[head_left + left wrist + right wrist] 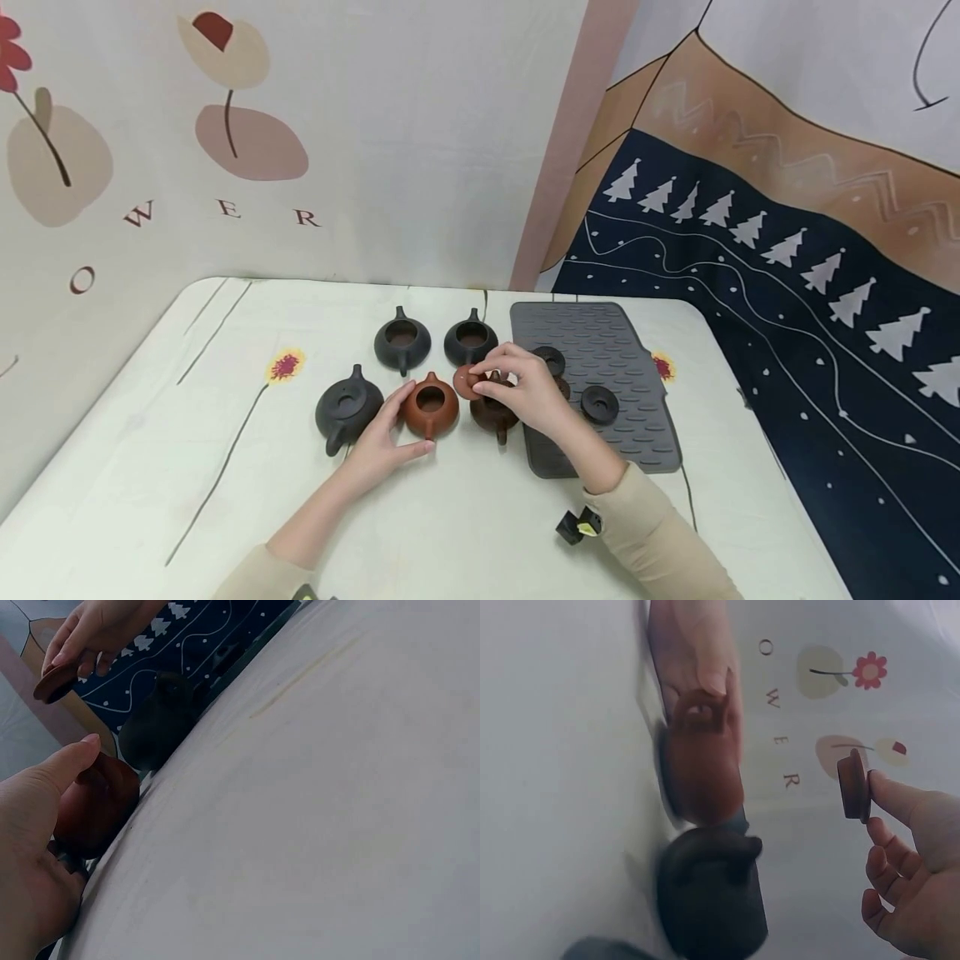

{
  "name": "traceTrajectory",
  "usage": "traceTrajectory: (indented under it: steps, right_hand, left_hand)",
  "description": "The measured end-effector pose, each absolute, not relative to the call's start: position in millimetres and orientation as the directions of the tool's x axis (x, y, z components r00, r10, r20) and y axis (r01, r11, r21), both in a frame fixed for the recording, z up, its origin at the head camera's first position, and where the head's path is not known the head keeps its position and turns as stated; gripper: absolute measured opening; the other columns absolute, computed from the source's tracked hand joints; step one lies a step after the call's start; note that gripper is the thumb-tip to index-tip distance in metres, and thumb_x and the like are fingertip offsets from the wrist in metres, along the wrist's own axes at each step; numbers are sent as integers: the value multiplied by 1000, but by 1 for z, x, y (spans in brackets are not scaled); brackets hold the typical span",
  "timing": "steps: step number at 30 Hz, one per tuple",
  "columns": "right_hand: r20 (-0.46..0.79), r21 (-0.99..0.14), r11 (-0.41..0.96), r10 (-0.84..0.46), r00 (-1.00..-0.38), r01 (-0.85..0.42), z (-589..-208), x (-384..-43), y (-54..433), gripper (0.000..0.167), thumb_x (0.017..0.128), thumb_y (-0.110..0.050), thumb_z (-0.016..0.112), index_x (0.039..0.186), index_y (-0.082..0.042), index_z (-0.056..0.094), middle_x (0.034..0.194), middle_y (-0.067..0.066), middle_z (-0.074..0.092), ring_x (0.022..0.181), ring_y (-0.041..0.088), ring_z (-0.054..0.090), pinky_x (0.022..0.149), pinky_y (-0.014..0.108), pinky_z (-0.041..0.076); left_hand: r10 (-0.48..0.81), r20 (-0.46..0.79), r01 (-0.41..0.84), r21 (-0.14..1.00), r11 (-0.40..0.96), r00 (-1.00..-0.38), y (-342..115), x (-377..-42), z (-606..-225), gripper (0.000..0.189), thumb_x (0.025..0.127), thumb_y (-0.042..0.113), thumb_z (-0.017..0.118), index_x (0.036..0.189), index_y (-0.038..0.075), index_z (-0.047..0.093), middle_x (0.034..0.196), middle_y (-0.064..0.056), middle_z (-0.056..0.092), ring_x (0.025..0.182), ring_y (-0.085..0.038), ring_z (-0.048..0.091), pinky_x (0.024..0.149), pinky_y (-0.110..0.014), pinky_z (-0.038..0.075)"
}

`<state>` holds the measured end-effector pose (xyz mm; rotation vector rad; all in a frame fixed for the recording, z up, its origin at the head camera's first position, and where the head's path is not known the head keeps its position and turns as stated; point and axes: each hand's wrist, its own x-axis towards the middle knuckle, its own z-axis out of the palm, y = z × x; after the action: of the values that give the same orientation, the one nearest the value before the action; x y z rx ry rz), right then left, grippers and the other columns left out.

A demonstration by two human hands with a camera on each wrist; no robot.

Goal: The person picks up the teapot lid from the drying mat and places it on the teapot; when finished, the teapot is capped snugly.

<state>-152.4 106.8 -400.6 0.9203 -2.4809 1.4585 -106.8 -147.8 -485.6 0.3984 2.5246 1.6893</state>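
Note:
My left hand (377, 448) holds a reddish-brown clay teapot (444, 415) that stands on the table with its top uncovered. The thumb lies at the teapot's handle, while the fingers reach along its left side. Between thumb and fingertips, my right hand (534, 395) pinches the matching reddish-brown teapot lid (853, 786). In the right wrist view this lid is tipped on edge, up off the table. From the head, it overlaps a dark brown teapot (489, 419), which the right hand partly covers. Close by my left fingers sits a black teapot (348, 408) with its lid on.
Two more black teapots, one on the left (386, 352) and one on the right (453, 348), stand lidless behind. On the grey mat (637, 446) at right lie a black lid (600, 404), another black lid (552, 357) and a partly hidden brown lid (564, 387).

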Motion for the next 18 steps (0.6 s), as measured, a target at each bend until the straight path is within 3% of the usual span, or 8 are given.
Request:
traceTrajectory:
  steps: [8, 15, 18]
  right_hand:
    - [364, -728, 383, -487, -794, -569, -404, -154, 88, 15, 84, -15, 75, 99, -14, 75, 97, -7, 59, 71, 13, 48, 60, 26, 43]
    - [357, -726, 357, -535, -766, -588, -409, -161, 73, 16, 83, -14, 75, 99, -11, 75, 96, -2, 60, 81, 27, 57, 67, 39, 50]
    - [344, -712, 380, -544, -765, -590, -413, -163, 68, 16, 83, -16, 75, 99, -12, 75, 96, -4, 61, 79, 23, 56, 66, 30, 48]
  left_hand:
    - [264, 64, 161, 918, 361, -962, -148, -106, -483, 95, 77, 26, 82, 151, 11, 25, 156, -12, 22, 139, -31, 26, 109, -47, 28]
    - [273, 73, 172, 918, 358, -959, -150, -107, -483, 94, 79, 27, 81, 152, 10, 24, 156, -12, 20, 140, -32, 24, 109, -50, 26]
    - [272, 68, 168, 916, 364, -960, -150, -107, -484, 94, 79, 28, 81, 152, 11, 24, 156, -11, 20, 140, -32, 24, 109, -51, 26]
